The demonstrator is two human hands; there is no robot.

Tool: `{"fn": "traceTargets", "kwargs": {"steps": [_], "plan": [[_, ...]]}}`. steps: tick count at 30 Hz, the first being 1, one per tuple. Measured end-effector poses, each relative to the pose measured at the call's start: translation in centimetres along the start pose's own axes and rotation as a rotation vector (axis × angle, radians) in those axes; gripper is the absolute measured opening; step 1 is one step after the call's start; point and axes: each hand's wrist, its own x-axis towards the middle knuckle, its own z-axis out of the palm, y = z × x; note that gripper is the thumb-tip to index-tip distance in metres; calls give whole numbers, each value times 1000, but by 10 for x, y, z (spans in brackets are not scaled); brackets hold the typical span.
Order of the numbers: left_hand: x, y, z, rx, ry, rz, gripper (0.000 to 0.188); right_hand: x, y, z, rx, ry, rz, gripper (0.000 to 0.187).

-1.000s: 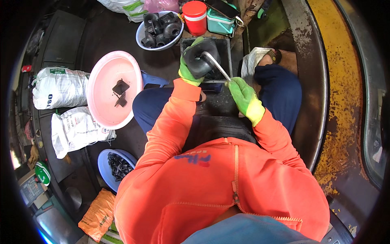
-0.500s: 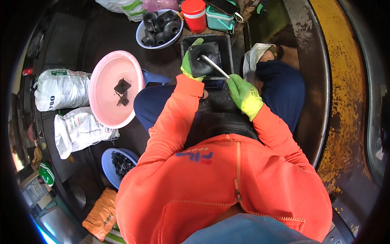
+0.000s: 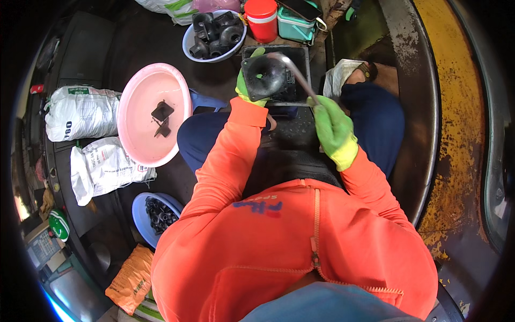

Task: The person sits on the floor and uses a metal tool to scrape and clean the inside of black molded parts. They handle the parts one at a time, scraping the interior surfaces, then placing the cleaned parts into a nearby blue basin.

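My left hand, in a yellow-green glove, grips a black square-flanged rubber part by its left side. The part's round hollow faces up, and a small green patch shows at its centre. My right hand, gloved alike, is closed around the end of a bent metal rod. The rod's curved tip is smeared by motion over the part's upper edge; whether it touches cannot be made out. Below the part stands a black rectangular tray, largely covered by it.
A blue-rimmed basin of black rubber parts sits beyond my left hand, beside a red container and a teal box. Left are a pink basin with two dark pieces, white sacks and a blue basin of small black parts.
The rod's tip has come out of the part's centre and swung up. The part has turned, so its round hollow now shows. My right hand has shifted slightly right.
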Motion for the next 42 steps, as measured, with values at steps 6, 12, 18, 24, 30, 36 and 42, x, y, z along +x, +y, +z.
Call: {"fn": "traceTargets", "kwargs": {"steps": [6, 12, 18, 24, 30, 36, 42], "plan": [[-1, 13, 14, -625, 47, -360, 23, 3, 5, 4, -134, -314, 299, 21], [-7, 25, 17, 611, 5, 159, 14, -9, 6, 11, 127, -47, 40, 21], [-2, 8, 21, 270, 93, 20, 23, -3, 22, 15, -7, -278, 331, 25], [2, 18, 28, 131, 70, 43, 21, -5, -2, -8, -19, -217, 385, 24], [0, 32, 26, 673, 56, 152, 18, -5, -10, -1, 51, -107, 39, 21], [0, 25, 23, 43, -24, 6, 18, -7, -1, 0, -3, -235, 269, 20], [8, 30, 7, 428, -146, 213, 18, -2, -6, 13, 133, -357, 367, 25]]}}
